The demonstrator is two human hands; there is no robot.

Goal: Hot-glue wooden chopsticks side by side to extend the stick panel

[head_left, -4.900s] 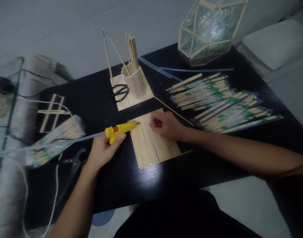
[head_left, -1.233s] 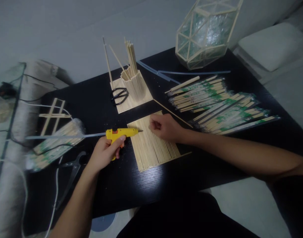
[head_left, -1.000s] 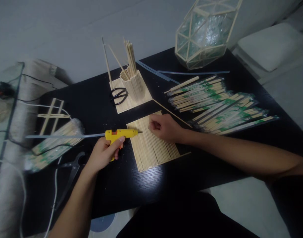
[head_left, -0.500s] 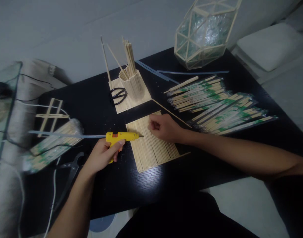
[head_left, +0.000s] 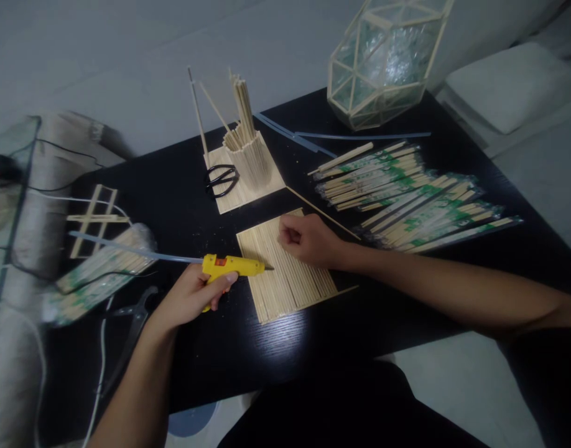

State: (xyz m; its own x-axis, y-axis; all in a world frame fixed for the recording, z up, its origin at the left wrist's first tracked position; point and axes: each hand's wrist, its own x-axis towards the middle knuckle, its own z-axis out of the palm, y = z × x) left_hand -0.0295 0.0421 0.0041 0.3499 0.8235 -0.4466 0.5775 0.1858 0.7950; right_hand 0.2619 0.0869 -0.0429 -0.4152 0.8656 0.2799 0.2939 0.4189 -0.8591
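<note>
My left hand (head_left: 196, 295) is wrapped round the handle of a yellow glue gun (head_left: 234, 267), which has a long translucent glue stick (head_left: 136, 250) out of its back. The gun's nozzle is over a flat panel of wooden sticks (head_left: 278, 283) on the black table. My right hand (head_left: 308, 239) rests on the panel's upper right part with its fingers curled; whatever they hold, if anything, is hidden. Behind the panel, a holder made of sticks (head_left: 252, 165), filled with loose sticks, stands on a wooden base (head_left: 229, 200) beside black-handled scissors (head_left: 221, 180).
Wrapped chopsticks (head_left: 420, 211) lie in a pile at right, with glue sticks (head_left: 360, 135) behind them. A geometric frame (head_left: 383, 68) stands at the back right. At left are another wrapped bundle (head_left: 103, 267), a small wooden lattice (head_left: 96, 218), pliers (head_left: 136, 317) and cables.
The glue gun in my left hand has moved slightly down and to the right, its nozzle now lower over the panel. My right hand has stayed in place.
</note>
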